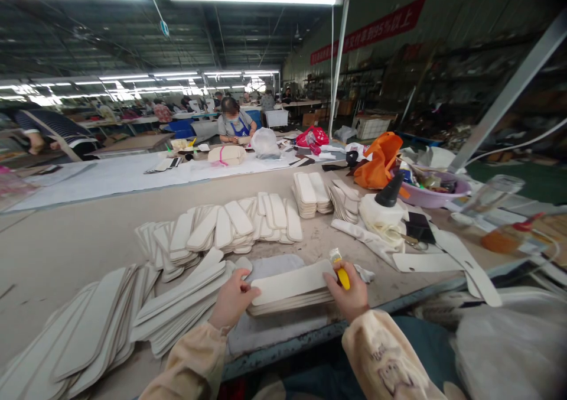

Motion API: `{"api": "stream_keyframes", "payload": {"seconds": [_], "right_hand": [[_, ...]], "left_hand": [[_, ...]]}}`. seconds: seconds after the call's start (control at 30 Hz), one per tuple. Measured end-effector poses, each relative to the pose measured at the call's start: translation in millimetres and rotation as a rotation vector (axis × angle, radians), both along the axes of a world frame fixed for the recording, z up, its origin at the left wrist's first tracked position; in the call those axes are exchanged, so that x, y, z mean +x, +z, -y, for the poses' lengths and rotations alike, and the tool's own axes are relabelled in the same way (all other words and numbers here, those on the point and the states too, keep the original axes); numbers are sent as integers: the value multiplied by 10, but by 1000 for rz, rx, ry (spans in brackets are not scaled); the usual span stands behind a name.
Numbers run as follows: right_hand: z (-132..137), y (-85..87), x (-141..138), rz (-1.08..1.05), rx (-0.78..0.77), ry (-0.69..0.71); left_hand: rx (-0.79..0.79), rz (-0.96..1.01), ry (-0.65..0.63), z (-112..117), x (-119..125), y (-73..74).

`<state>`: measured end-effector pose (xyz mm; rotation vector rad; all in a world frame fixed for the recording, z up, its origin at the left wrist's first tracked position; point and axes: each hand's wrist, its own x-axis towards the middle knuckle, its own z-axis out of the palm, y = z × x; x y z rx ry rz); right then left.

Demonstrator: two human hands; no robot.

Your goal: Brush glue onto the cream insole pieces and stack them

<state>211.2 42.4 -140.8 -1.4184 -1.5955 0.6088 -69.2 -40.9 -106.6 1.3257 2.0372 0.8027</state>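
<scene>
A long off-white panel with rounded corners lies on top of a low stack of similar panels near the front edge of the table. My left hand is closed on its left end, thumb on top. At the opposite end, my right hand has its thumb on the panel's corner. That same hand also grips a small brush with a yellow handle, its pale bristles pointing up and away. Fanned piles of long panels spread out left of my left hand.
Smaller panels lie in rows behind the stack. To the right are a white pot with a black cone, a lilac basin, an orange bag and a glass jar. A person sits across the table.
</scene>
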Motion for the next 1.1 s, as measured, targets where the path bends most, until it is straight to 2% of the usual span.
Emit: {"api": "stream_keyframes", "payload": {"seconds": [0.2, 0.47, 0.8, 1.1], "right_hand": [[-15, -34, 20, 107, -24, -17], [9, -57, 44, 286, 31, 22], [31, -32, 43, 366, 22, 99], [45, -54, 83, 459, 69, 97]], "left_hand": [[-1, -33, -34, 20, 1, 13], [14, -56, -48, 41, -21, -46], [-63, -164, -76, 44, -28, -67], [-114, -239, -83, 22, -35, -59]]}}
